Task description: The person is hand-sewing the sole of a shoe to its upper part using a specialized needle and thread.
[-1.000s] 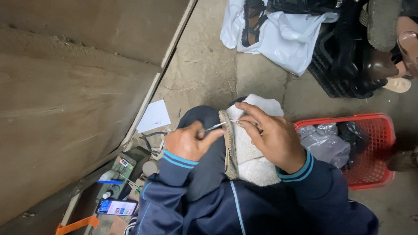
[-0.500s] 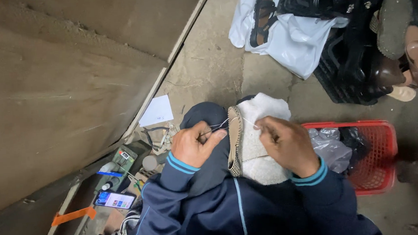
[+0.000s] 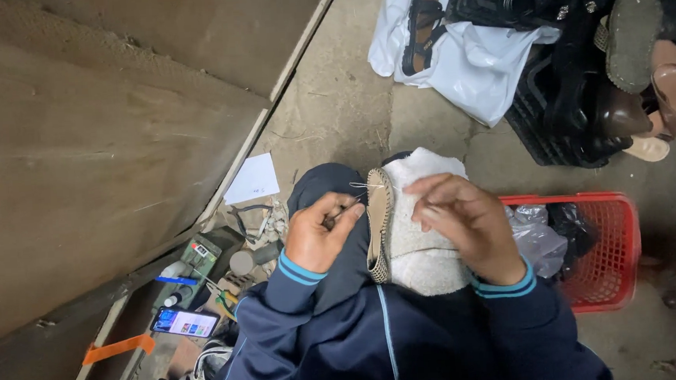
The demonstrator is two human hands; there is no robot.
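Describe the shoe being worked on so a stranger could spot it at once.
Start at the red plastic basket on the concrete floor; just left of it, on the person's lap, lies the shoe. The left hand is at its sole edge and the right hand rests on it. Unlike the dark footwear piled beyond, it is fluffy white with a woven tan sole.

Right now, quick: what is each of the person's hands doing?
Left hand: closed, pinching a thin tool at the edge of the shoe.
Right hand: fingers curled, resting on the shoe's white fleecy side; whether it grips it cannot be told.
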